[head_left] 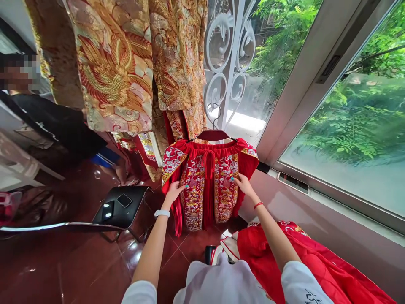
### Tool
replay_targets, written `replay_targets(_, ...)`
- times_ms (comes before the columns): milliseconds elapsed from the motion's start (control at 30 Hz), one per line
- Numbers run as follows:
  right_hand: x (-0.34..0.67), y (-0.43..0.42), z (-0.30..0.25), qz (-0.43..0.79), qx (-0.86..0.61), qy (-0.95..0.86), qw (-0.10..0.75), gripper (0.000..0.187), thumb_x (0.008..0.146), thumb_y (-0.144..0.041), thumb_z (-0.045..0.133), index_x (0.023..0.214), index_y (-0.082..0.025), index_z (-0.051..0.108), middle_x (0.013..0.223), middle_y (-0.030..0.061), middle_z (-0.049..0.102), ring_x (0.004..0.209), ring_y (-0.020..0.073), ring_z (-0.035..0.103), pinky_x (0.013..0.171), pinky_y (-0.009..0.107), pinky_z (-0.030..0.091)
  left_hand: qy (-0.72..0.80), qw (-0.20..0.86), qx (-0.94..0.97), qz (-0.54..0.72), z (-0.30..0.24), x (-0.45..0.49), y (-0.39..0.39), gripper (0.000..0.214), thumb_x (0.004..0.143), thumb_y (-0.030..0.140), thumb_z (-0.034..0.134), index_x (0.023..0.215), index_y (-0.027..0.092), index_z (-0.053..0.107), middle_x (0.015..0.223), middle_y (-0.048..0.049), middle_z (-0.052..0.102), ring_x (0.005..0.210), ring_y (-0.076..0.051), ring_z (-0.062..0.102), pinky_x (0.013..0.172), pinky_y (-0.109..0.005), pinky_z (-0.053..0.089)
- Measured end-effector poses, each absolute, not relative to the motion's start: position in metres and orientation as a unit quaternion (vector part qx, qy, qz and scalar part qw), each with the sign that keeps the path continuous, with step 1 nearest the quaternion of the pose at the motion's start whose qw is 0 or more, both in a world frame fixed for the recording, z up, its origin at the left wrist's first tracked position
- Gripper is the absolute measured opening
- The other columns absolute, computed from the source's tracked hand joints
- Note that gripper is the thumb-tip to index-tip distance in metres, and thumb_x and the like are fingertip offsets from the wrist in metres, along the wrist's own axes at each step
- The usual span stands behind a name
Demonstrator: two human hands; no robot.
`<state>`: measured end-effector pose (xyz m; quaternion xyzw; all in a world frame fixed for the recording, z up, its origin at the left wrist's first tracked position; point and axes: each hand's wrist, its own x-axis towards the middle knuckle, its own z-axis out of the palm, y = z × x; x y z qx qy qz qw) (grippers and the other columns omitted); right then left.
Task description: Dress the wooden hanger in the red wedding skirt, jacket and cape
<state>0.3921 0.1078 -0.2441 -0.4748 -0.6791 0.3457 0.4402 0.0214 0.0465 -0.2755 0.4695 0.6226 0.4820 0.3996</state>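
Observation:
A red embroidered garment (193, 202) with gold and silver stitching hangs in front of me on a dark red hanger (211, 135). Its top is gathered and tied with a red bow, and two long panels hang below. My left hand (173, 195) pinches the outer edge of the left panel, thumb in front and the other fingers partly hidden by the cloth. On the opposite side my right hand (243, 185) grips the right panel's outer edge in the same way. Blue-green nail colour shows on both thumbs.
Gold embroidered garments (117, 76) hang above on the left. A black chair (126, 215) holds two phones. Red cloth (303, 257) lies at the lower right. Another phone (292, 183) rests on the sill beside the window (348, 126). A person in black (53, 118) is at the left.

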Motion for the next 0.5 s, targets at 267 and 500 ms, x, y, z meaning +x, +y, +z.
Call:
replay_targets(267,0.387,0.111,-0.251,0.315,-0.503,-0.677,0.436,0.027,0.080,-0.039,0.055,0.095,-0.019,0.064,0.097,0.0106,0.074,0.084,0.0260,0.066,0.080,0.042,0.053,0.664,0.350,0.427,0.504,-0.288,0.045,0.037,0.032,0.076,0.048,0.066,0.085,0.019,0.058,0.098,-0.0113,0.073,0.099,-0.027,0.069,0.094,-0.041,0.053)
replay_targets(500,0.410,0.079,-0.206,0.096,-0.547,-0.623,0.551,0.028,0.089,-0.037,0.054,0.111,-0.023,0.065,0.111,0.0132,0.070,0.100,0.0295,0.066,0.093,0.049,0.052,0.646,0.289,0.509,0.489,-0.227,0.037,-0.009,0.033,0.080,0.033,0.063,0.111,0.020,0.066,0.117,-0.0133,0.069,0.107,-0.028,0.069,0.097,-0.045,0.054)
